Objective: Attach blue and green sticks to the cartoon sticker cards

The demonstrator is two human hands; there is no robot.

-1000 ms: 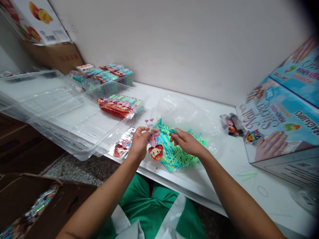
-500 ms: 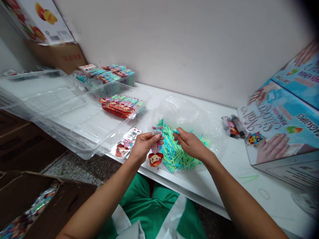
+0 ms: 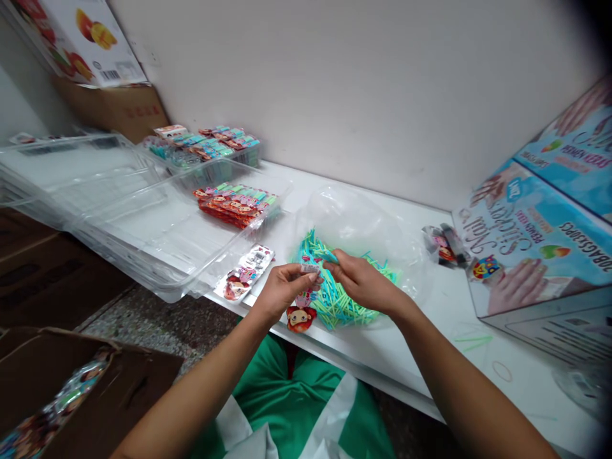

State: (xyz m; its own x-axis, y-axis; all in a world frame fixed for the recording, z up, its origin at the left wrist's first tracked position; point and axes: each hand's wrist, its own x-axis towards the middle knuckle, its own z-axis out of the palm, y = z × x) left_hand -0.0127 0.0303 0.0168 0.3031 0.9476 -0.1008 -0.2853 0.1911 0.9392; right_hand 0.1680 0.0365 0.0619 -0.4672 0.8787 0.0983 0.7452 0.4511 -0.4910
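My left hand is closed on a small printed sachet, pinching its upper part between thumb and fingers. A red-haired cartoon head shows at the sachet's lower end. Close by on the right, my right hand pinches a thin blue stick, its tip pointing toward the sachet's top. Whether more than one stick is held, I cannot tell. Beneath both hands lies a heap of green and blue plastic sticks on a clear plastic bag. More silvery sachets lie flat left of my left hand.
A clear plastic tray at left stands near rows of red sachets. Behind are filled tubs. A nail sticker box is at right, beside a dark wrapped packet. An open carton sits lower left.
My right hand has come left and closer to the sachet, with the blue stick now beside its top. My left hand and the sachet are slightly lower in view.
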